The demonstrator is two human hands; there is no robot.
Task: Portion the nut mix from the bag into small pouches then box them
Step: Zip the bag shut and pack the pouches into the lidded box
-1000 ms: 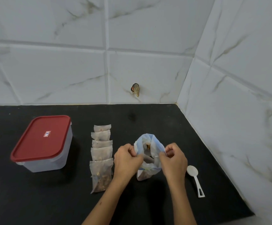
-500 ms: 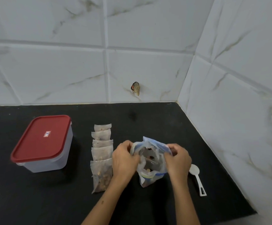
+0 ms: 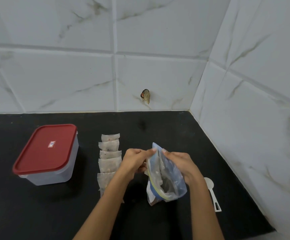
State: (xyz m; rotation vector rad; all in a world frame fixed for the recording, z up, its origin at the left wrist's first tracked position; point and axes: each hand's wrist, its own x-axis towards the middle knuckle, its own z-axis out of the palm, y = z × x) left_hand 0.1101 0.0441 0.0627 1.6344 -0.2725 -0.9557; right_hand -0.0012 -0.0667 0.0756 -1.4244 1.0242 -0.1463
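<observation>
While both forearms reach in from the near edge of the black tabletop [image 3: 36,213], a white plastic spoon [image 3: 212,193] lies flat near the right edge, its bowl partly hidden behind the right wrist. Between the arms sits the bag [image 3: 165,177], a crinkled clear plastic one with a blue and yellow zip band, tilted so its mouth faces the near side; dark nut mix shows dimly through the film. The left hand [image 3: 133,161] has its grip pinched on the bag's upper left edge, thumb and fingertips pressed together on the film. The right hand [image 3: 180,163] is curled over the bag's right side, fingertips grasping the top edge just beside the left hand's. Left of the left forearm, a row of small translucent pouches [image 3: 109,158] runs from near to far, each overlapping the next like shingles, with brownish contents faintly visible; the nearest one is partly covered by the forearm. Well apart, toward the left edge, stands a rectangular frosted plastic box [image 3: 54,172] with rounded corners, closed by a smooth red lid [image 3: 45,148] bearing a small label. Beyond the far edge rises a white marble-veined tiled wall [image 3: 71,75] with a small brownish object [image 3: 146,96] stuck on it
</observation>
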